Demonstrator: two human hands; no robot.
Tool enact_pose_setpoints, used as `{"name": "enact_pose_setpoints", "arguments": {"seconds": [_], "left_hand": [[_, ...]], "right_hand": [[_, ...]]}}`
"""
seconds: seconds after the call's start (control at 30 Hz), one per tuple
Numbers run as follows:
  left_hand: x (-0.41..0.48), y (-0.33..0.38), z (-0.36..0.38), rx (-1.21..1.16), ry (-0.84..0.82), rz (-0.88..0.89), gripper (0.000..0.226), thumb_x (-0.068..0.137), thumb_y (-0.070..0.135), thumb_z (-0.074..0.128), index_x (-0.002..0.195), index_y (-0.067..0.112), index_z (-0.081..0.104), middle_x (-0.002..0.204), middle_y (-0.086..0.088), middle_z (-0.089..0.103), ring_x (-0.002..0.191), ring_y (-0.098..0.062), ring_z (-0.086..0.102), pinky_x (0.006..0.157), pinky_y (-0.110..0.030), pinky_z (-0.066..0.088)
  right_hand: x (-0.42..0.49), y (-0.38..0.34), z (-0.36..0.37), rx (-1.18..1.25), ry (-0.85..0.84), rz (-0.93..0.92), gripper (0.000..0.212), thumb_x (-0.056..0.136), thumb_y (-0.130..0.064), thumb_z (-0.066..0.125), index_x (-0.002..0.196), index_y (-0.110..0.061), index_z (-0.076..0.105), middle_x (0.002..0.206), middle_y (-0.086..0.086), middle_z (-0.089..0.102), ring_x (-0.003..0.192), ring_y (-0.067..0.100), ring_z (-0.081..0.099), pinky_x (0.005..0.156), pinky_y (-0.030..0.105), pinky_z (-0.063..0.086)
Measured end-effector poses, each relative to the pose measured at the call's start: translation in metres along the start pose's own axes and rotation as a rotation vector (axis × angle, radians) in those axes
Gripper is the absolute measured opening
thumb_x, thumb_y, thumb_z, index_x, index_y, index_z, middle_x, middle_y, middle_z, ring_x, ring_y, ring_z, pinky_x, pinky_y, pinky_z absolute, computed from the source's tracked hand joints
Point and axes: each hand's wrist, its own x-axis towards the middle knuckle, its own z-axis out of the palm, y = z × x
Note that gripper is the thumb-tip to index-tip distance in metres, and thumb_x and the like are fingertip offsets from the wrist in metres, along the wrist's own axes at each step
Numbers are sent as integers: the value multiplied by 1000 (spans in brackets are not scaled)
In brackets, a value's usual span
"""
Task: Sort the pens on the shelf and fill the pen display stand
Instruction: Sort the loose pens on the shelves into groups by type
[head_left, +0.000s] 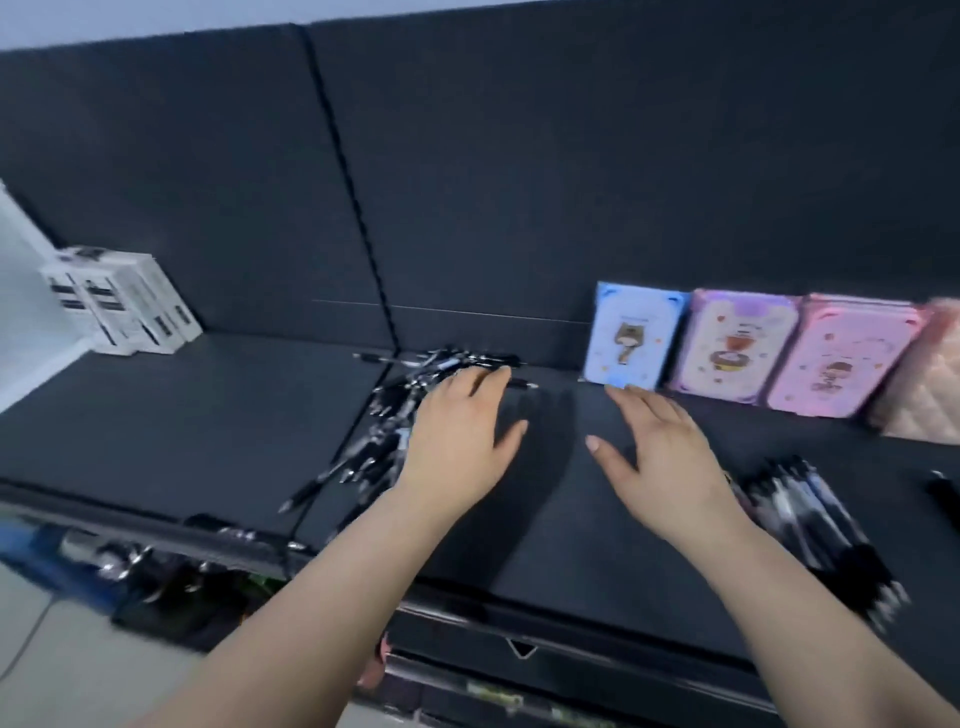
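Where the dark grey matte shelf (182, 415) ended nearest us, a lower tier (171, 571) held blurred, glinting items we could not identify. Above it both our hands lay palm down with fingers released and straight, gripping nothing. Our left hand (457, 431) rested on a loose heap of black pens with silver clips (384, 421), fingertips reaching its far side. Our right hand (660, 452) was spread over bare shelf beside it; whether it touched the surface we could not tell. Just right of that wrist lay a neat bundle of black pens (810, 525), side by side, and a small black object (943, 493) sat at the right edge.

Farther back, three cartoon-printed rounded-corner notebooks leaned against the wall: a blue notebook (631, 338), a lilac notebook (732, 348) and a pink notebook (836, 358), then a quilted pale pink pouch (924, 389). At far left stood a stack of white cardboard boxes (119, 301) with dark label bars, too blurred to read. Behind everything rose a plain dark panelled back wall (519, 182) with a vertical seam.
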Motion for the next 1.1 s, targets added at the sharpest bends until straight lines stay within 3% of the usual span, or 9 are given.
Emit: {"name": "enact_pose_setpoints", "arguments": {"seconds": [0.1, 0.27, 0.37, 0.47, 0.6, 0.7, 0.8, 1.0, 1.1], "left_hand": [[-10, -70, -10, 2, -54, -115, 60, 86, 39, 60, 138, 13, 44, 132, -8, 51, 118, -30, 50, 100, -38, 40], [-25, -137, -5, -37, -268, -238, 70, 88, 49, 55, 145, 14, 30, 134, -12, 44, 121, -32, 43, 102, -37, 35], [-23, -148, 2, -89, -350, -247, 75, 87, 52, 55, 145, 13, 29, 131, -14, 45, 121, -33, 42, 103, -36, 33], [-9, -149, 8, -115, -428, -261, 76, 84, 46, 61, 144, 11, 29, 130, -15, 43, 120, -33, 43, 102, -36, 34], [4, -147, 8, -105, -497, -275, 60, 83, 36, 65, 129, 7, 39, 123, -16, 43, 108, -34, 50, 91, -36, 42], [8, -147, 9, -90, -539, -286, 56, 83, 32, 67, 122, 4, 38, 123, -17, 40, 107, -35, 51, 88, -37, 43], [13, -147, 8, -86, -577, -292, 52, 84, 25, 65, 120, 4, 34, 121, -17, 41, 104, -35, 52, 83, -37, 44], [11, -162, 3, -69, -583, -208, 28, 89, 5, 47, 113, 9, 32, 91, -11, 49, 78, -29, 51, 60, -34, 36], [9, -171, 0, -106, -572, -186, 25, 92, 8, 44, 114, 10, 32, 91, -11, 52, 81, -29, 54, 64, -36, 39]], "right_hand": [[15, -53, 38, 25, -69, 27, 62, 93, -44, 49, 146, -18, 32, 146, 6, 40, 135, 26, 34, 114, 37, 26], [14, -113, 82, 66, -217, 230, 76, 90, -58, 45, 149, -16, 24, 141, 12, 37, 126, 32, 43, 103, 38, 39], [10, -135, 102, 57, -307, 289, 81, 85, -61, 53, 147, -16, 27, 138, 12, 40, 122, 30, 49, 98, 36, 44], [17, -144, 112, 38, -270, 305, 71, 88, -42, 59, 146, -15, 29, 135, 12, 42, 115, 31, 54, 93, 35, 46], [34, -146, 109, 26, -195, 352, 58, 95, -24, 51, 146, -7, 28, 139, 17, 41, 117, 33, 53, 90, 34, 44], [39, -153, 110, 2, -203, 387, 56, 96, -37, 49, 139, -5, 34, 133, 18, 45, 110, 35, 55, 83, 34, 45], [34, -162, 112, -43, -304, 420, 73, 90, -47, 54, 145, -8, 26, 136, 15, 37, 110, 35, 56, 84, 34, 47], [36, -161, 111, 75, -353, 408, 80, 88, -7, 55, 151, -22, 9, 148, 14, 24, 91, 26, 57, 69, 24, 42], [46, -155, 112, 169, -287, 393, 76, 87, 2, 49, 151, -22, 14, 145, 15, 29, 106, 30, 55, 78, 28, 44]]}}
